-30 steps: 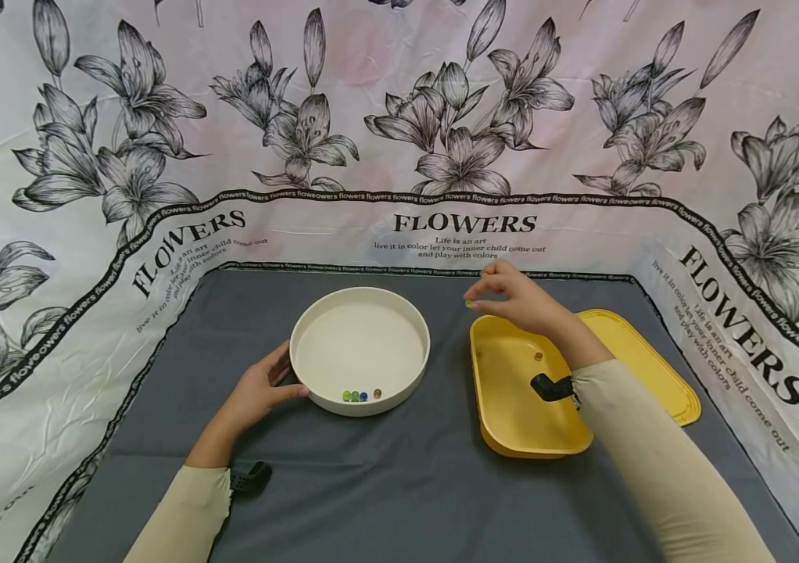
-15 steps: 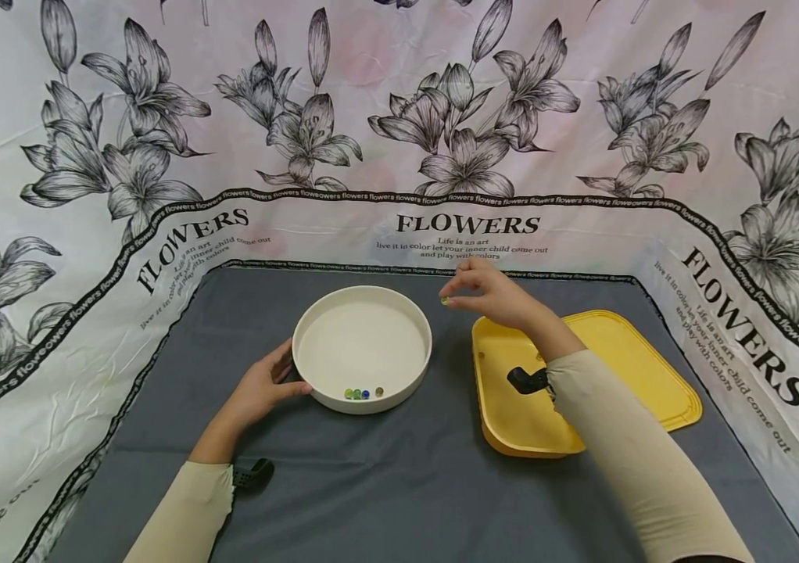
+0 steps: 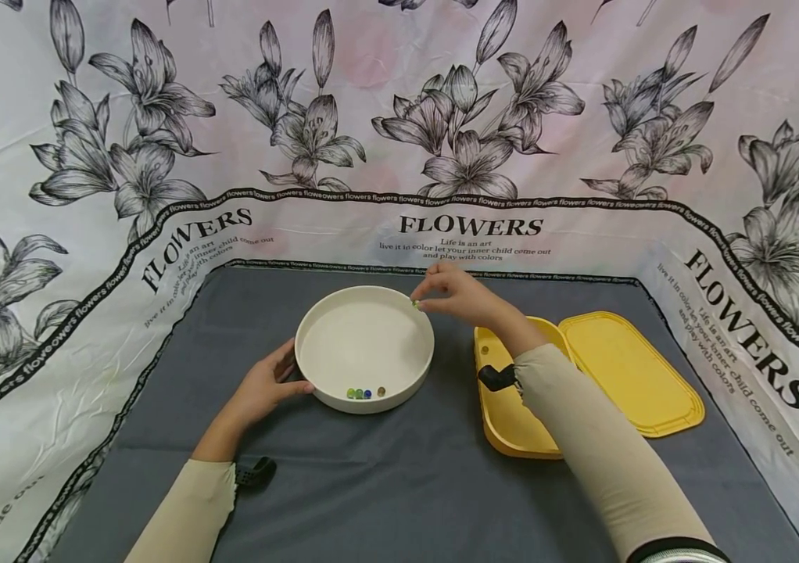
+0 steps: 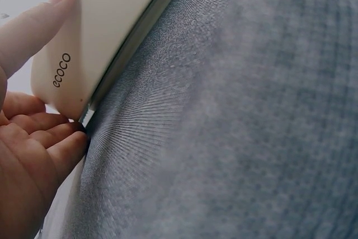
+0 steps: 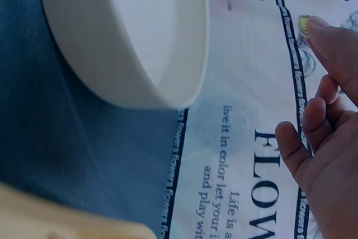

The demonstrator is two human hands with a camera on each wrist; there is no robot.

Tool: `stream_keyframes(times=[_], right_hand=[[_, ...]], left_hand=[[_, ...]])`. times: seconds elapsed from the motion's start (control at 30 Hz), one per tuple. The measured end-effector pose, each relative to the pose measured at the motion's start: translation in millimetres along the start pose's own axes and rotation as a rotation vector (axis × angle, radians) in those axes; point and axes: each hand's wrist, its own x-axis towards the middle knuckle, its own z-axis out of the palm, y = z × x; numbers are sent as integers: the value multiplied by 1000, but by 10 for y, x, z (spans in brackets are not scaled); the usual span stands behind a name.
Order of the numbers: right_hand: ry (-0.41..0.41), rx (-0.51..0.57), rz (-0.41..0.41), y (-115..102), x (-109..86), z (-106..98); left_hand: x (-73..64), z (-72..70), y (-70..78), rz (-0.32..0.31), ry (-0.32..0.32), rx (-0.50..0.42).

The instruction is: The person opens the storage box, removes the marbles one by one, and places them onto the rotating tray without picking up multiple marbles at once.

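Note:
A round, cream-white tray (image 3: 364, 332) lies on the grey cloth, with several small glass marbles (image 3: 360, 394) near its front wall. My left hand (image 3: 264, 389) holds the tray's left side. In the left wrist view, the thumb lies on the outer wall (image 4: 95, 32) and the fingertips are at its bottom edge. Over the tray's far right rim, my right hand (image 3: 459, 295) pinches a yellow-green marble (image 5: 304, 25) between thumb and forefinger. The other fingers (image 5: 292, 141) of that hand are loosely bent, touching nothing.
A yellow box (image 3: 515, 426) stands right of the tray, partly hidden under my right forearm; a brownish marble (image 3: 485, 350) shows inside it. Its likely lid, a flat yellow panel (image 3: 635, 375), lies beyond. A flower-printed cloth (image 3: 470, 180) rises behind.
My right hand has moved left with the marble, from above the yellow box to the tray's far right rim. My left hand stays on the tray.

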Motion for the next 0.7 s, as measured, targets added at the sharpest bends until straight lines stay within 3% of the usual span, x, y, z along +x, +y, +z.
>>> stream_keyframes(times=[0.5, 0.7], right_hand=[[-57, 15, -1, -123, 301, 329], [-119, -61, 26, -68, 418, 501]], left_hand=[[9, -12, -8, 12, -2, -13], [-1, -13, 6, 5, -2, -15]])
